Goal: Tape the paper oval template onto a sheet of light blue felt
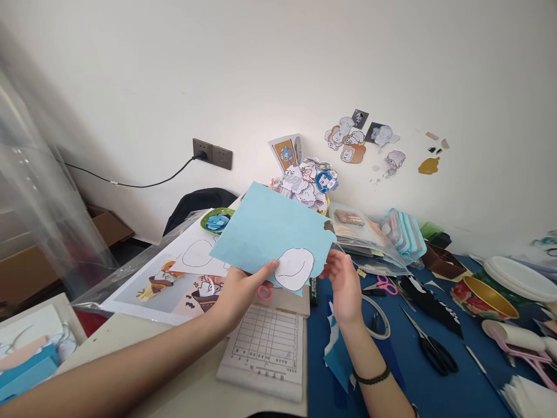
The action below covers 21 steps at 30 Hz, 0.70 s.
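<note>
My left hand (238, 293) grips a light blue sheet (265, 226) of paper or felt, thumb on top and the other fingers hidden underneath. By the thumb tip, a white paper cutout (293, 269) with a black curved outline lies on the sheet's lower right part. That right edge of the sheet is cut unevenly. My right hand (346, 287) is beside this edge, fingers loosely bent and apart; whether they touch the sheet I cannot tell. Below the sheet a pink ring (265, 292) shows, and a printed form pad (263, 348) lies on the table.
Black scissors (430, 345), pink-handled scissors (385, 284) and a white tape ring (385, 325) lie on the blue mat (391, 360). A green dish (209, 217) holds blue pieces. Printed pictures (161, 284) lie at left. A gold-lined bowl (485, 299) stands at right.
</note>
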Each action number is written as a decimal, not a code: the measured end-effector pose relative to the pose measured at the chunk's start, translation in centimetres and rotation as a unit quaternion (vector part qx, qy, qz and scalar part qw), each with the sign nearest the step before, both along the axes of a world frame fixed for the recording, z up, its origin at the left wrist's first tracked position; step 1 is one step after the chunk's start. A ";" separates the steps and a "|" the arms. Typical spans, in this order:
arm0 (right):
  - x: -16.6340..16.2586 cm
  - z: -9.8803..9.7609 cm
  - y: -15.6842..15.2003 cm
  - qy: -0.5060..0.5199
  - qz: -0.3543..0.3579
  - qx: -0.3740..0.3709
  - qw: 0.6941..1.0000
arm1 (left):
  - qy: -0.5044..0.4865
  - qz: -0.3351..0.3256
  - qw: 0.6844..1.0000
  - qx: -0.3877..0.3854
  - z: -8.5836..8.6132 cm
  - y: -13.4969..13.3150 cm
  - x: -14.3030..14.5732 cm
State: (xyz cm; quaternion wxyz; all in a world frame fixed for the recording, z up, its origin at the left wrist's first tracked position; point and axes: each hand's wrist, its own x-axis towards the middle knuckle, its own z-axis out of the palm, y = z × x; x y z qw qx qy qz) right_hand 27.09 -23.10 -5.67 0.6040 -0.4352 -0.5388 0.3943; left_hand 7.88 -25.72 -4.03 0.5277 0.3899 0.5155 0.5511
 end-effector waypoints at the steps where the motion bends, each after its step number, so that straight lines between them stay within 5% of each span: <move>1: 0.0 0.0 -0.1 -0.055 -0.069 0.048 0.995 | 0.007 -0.003 1.000 -0.002 -0.1 0.0 0.0; 3: -0.1 0.2 -0.5 -0.192 -0.198 0.172 0.946 | 0.016 -0.014 1.000 -0.005 -0.3 0.1 -0.1; 5: -0.3 0.4 -1.1 -0.324 -0.254 0.296 0.862 | 0.020 -0.033 0.999 -0.005 -0.5 0.1 0.0; 7: -0.7 0.6 -1.7 -0.417 -0.224 0.370 0.800 | 0.031 -0.049 0.998 -0.003 -0.6 0.0 0.0; 9: -1.1 0.6 -2.0 -0.479 -0.162 0.388 0.770 | 0.032 -0.064 0.997 0.010 -0.6 -0.1 0.2; 15: -1.3 0.6 -1.8 -0.525 -0.083 0.375 0.760 | 0.037 -0.128 0.989 0.058 -0.6 -0.6 0.2; 21: -1.8 0.8 -2.2 -0.440 -0.062 0.389 0.807 | 0.004 -0.138 0.985 0.103 -0.6 -0.5 -0.2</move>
